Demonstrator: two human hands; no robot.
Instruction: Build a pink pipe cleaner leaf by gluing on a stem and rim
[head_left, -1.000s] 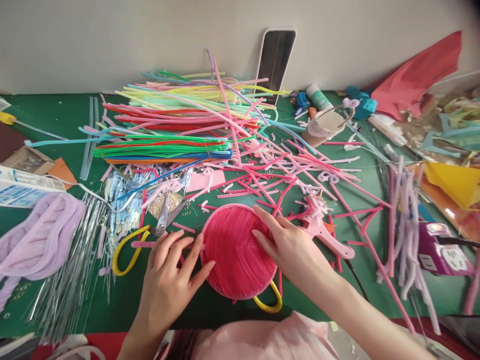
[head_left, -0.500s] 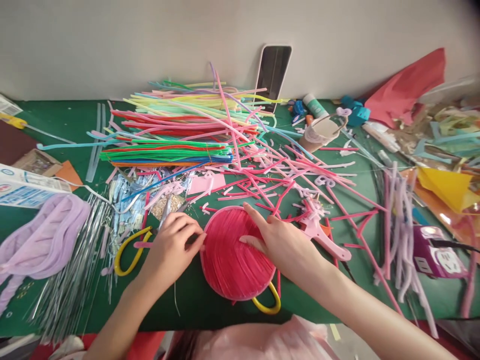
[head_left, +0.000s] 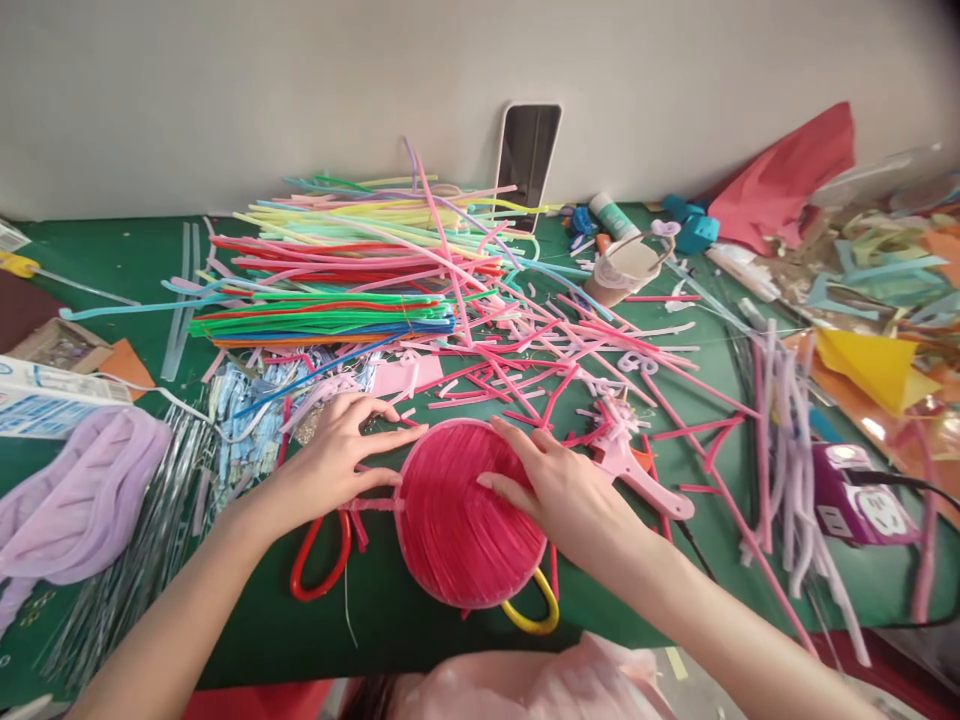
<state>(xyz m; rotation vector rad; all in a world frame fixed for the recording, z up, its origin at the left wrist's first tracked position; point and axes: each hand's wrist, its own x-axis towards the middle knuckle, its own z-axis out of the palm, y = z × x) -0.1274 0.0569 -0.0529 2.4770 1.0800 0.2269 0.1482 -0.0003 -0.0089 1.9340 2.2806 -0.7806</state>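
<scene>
A round pink disc (head_left: 457, 540) wrapped in pink strips lies on the green table (head_left: 420, 625) in front of me. My right hand (head_left: 559, 490) rests on the disc's right half, fingers stretched flat and pressing on it. My left hand (head_left: 337, 455) lies on the table just left of the disc, fingers spread, the index tip reaching the disc's upper left rim. A red loop handle (head_left: 319, 565) shows below the left wrist. A yellow loop handle (head_left: 536, 610) sticks out from under the disc's lower right edge.
A big pile of coloured pipe cleaners (head_left: 337, 270) covers the table behind the disc, with pink offcuts (head_left: 570, 350) scattered right. A phone (head_left: 527, 150) leans on the wall. A paper cup (head_left: 622, 268), a pink hand-mirror shape (head_left: 637, 470), a purple power strip (head_left: 855, 495) and a lilac bundle (head_left: 67, 490) lie around.
My left hand opened from a curled pinch and moved up along the disc's left rim. The yellow loop at its left is gone; a red loop shows below the wrist. The right hand stays put.
</scene>
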